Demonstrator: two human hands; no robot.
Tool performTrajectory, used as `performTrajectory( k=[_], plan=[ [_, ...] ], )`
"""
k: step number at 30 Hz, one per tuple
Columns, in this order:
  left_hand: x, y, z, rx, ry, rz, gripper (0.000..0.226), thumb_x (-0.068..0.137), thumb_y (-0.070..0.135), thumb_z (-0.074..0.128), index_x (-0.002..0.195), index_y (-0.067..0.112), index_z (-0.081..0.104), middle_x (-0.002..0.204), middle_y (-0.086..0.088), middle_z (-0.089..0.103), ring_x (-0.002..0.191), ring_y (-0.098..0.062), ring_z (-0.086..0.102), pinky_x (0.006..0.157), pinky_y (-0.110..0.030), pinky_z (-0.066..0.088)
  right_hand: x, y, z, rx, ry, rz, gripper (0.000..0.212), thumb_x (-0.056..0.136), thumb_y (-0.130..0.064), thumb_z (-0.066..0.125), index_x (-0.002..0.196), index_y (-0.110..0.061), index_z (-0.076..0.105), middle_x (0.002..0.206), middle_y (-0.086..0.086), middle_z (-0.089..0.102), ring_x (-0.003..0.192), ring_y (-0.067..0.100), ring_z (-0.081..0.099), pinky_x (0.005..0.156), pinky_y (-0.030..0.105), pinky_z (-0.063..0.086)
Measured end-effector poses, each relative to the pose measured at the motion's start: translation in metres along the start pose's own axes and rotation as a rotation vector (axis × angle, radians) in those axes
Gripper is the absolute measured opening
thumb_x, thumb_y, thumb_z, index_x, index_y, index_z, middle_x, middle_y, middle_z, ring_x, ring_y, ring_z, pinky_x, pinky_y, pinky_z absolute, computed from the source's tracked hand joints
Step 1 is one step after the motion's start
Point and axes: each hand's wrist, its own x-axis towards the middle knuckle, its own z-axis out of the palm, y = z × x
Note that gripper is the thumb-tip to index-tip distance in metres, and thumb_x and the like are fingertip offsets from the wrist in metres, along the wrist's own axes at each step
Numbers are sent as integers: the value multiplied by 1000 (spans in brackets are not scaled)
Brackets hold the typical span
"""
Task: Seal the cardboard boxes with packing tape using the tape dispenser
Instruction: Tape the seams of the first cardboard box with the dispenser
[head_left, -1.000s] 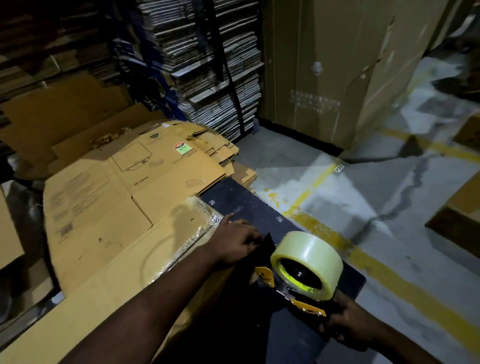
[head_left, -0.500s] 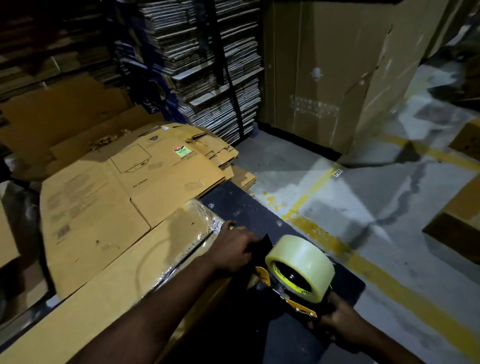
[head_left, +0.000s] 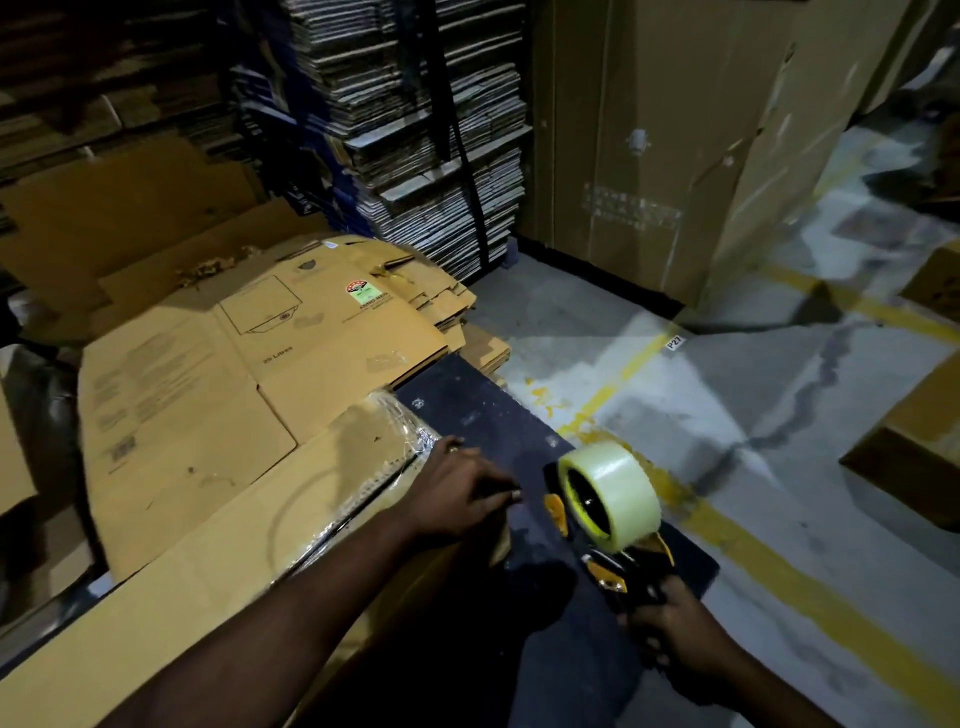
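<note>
A brown cardboard box (head_left: 218, 561) stands in front of me, clear packing tape glinting along its top seam. My left hand (head_left: 457, 493) rests on the box's far right corner, fingers pointing toward the dispenser. A yellow and black tape dispenser (head_left: 608, 525) carrying a roll of clear tape (head_left: 615, 493) hangs just right of that corner. My right hand (head_left: 670, 634) grips its handle from below. A small gap separates the dispenser from my left fingertips.
Flattened cartons (head_left: 260, 374) lie stacked behind the box on the left. A dark platform (head_left: 483, 415) sits beneath the box. Bundled flat cardboard (head_left: 415, 130) and a tall carton (head_left: 675, 156) rise behind. Yellow floor lines (head_left: 831, 608) cross the concrete; another box (head_left: 919, 452) stands at the right.
The dispenser has drawn away from the box corner to the right, opening a gap between it and my left hand. My left hand stays on the corner.
</note>
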Motion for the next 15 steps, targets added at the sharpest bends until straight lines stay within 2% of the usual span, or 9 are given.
performTrajectory(
  k=[2, 4, 5, 6, 8, 11, 13, 15],
  plan=[
    [1, 1, 2, 10, 4, 4, 29, 99, 48, 51, 114, 34, 71, 112, 17, 71, 107, -5, 55, 110, -30, 13, -4, 2, -15, -36, 59, -12, 54, 82, 16, 59, 117, -24, 55, 49, 5, 32, 35, 12, 26, 39, 17, 22],
    [3, 3, 2, 24, -3, -5, 27, 99, 45, 51, 111, 32, 71, 110, 14, 71, 107, -6, 56, 111, -32, 14, -2, 0, -31, -152, 178, -35, 46, 81, 10, 62, 115, -20, 59, 45, 9, 36, 34, 14, 30, 41, 19, 24],
    [4, 3, 1, 28, -4, -11, 26, 99, 45, 50, 109, 32, 70, 106, 13, 72, 104, -7, 57, 111, -34, 16, 1, -5, -35, -247, 249, -69, 40, 75, 2, 67, 109, -18, 63, 46, 9, 45, 35, 17, 36, 41, 20, 26],
    [5, 2, 0, 31, -4, -16, 25, 98, 44, 50, 106, 31, 70, 102, 12, 71, 101, -8, 58, 111, -36, 19, 5, -9, -37, -341, 298, -119, 36, 68, -4, 70, 102, -17, 67, 52, 7, 56, 39, 17, 44, 41, 21, 30],
    [5, -2, -1, 30, -5, -25, 21, 97, 42, 51, 102, 30, 68, 97, 12, 70, 96, -8, 59, 111, -37, 20, 17, -18, -36, -505, 352, -188, 26, 67, -5, 74, 88, -19, 68, 71, 3, 69, 58, 16, 59, 48, 24, 40],
    [5, -1, -2, 28, -25, -27, 25, 92, 46, 53, 102, 27, 66, 99, 11, 69, 98, -10, 59, 107, -33, 16, 40, -23, -29, -763, 396, -203, 17, 75, -18, 74, 84, -24, 61, 81, 2, 67, 83, 24, 66, 63, 29, 43],
    [5, 1, -3, 37, -38, -30, 31, 86, 48, 50, 101, 25, 65, 97, 10, 68, 97, -12, 59, 105, -33, 20, 50, -27, -22, -914, 424, -228, 14, 82, -27, 69, 88, -21, 59, 81, 2, 64, 82, 24, 64, 61, 29, 38],
    [3, 2, -2, 53, -30, -36, 32, 81, 47, 48, 99, 26, 64, 93, 8, 68, 95, -14, 60, 102, -35, 27, 61, -30, -13, -1035, 385, -243, 13, 87, -27, 63, 91, -21, 52, 78, 1, 58, 72, 20, 57, 56, 28, 34]
  ],
)
